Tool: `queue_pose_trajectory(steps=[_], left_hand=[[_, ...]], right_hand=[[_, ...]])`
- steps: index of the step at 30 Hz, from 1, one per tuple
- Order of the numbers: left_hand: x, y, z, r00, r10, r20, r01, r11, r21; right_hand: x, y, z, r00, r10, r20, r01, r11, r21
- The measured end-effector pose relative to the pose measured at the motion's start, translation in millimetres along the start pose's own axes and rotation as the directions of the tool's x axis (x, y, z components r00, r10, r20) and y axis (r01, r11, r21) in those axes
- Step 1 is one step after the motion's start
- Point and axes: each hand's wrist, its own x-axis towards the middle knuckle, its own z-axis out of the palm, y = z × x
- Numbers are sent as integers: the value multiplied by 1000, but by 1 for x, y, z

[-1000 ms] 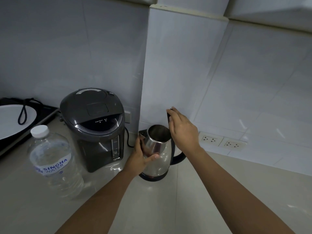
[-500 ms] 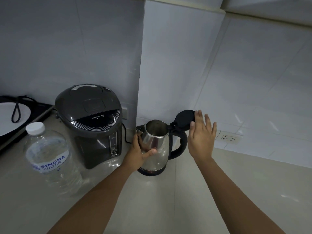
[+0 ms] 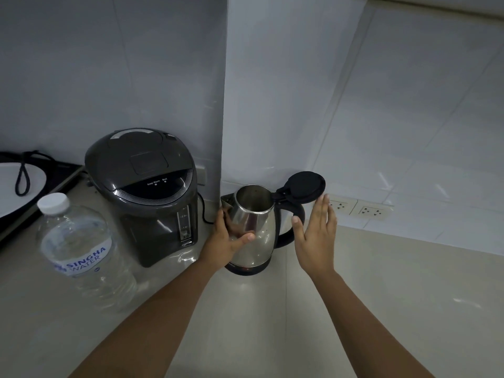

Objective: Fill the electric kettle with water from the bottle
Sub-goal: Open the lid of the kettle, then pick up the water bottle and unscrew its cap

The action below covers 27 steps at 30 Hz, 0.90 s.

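**On the counter [image 3: 354, 296]: kettle [image 3: 256, 230] open**

Your left hand [image 3: 226, 241] grasps the polished steel kettle; its round black lid [image 3: 304, 186] stands hinged up. Your right hand [image 3: 316, 236] is flat, released, beside the curved handle [image 3: 289, 238]. The clear plastic bottle [image 3: 81, 249] stands capped, well left.

The left hand [image 3: 227, 241] covers the lower left of the kettle [image 3: 260, 222] — its fingers pass behind the steel, out of sight. Both forearms [image 3: 152, 317] run off the bottom edge. A white plate [image 3: 19, 189] at far left is cut by the frame.
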Motion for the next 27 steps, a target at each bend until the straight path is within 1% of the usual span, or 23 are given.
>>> queue_pose_trajectory(steps=[2, 4, 6, 8, 9, 11, 15, 17, 22, 27], left_hand=[[0, -1, -1, 1000, 7, 6, -7, 1000, -2], [1, -2, -1, 1000, 10, 3, -10, 1000, -4], [2, -3, -1, 1000, 7, 8, -7, 1000, -3], [4, -4, 0, 1000, 3, 20, -2, 1000, -22], [5, -4, 0, 1000, 4, 28, -3, 999, -33], [6, -3, 0, 1000, 5, 30, -4, 999, -38], [4, 3, -4, 1000, 17, 22, -16, 999, -38], [0, 6, -6, 1000, 22, 11, -21, 998, -55], [-17, 13, -14, 996, 84, -26, -86, 991, -105], [-51, 25, -27, 988, 150, -29, -152, 979, -138]], right_hand=[[2, 2, 9, 998, 10, 56, -8, 999, -31], [6, 3, 16, 994, 12, 105, -10, 1000, -25], [10, 4, 22, 988, 24, 150, -33, 998, 54], [12, 3, 26, 983, 35, 180, -69, 980, 184], [12, 2, 28, 985, 27, 171, -67, 969, 236], [11, -1, 30, 989, 22, 145, -62, 960, 274], [9, -8, 29, 990, 42, 131, -75, 964, 256], [6, -13, 25, 993, 31, 113, -59, 965, 255], [-8, -27, 12, 998, 17, 65, -33, 968, 248], [-39, -49, -5, 999, 48, 3, -48, 976, 211]])
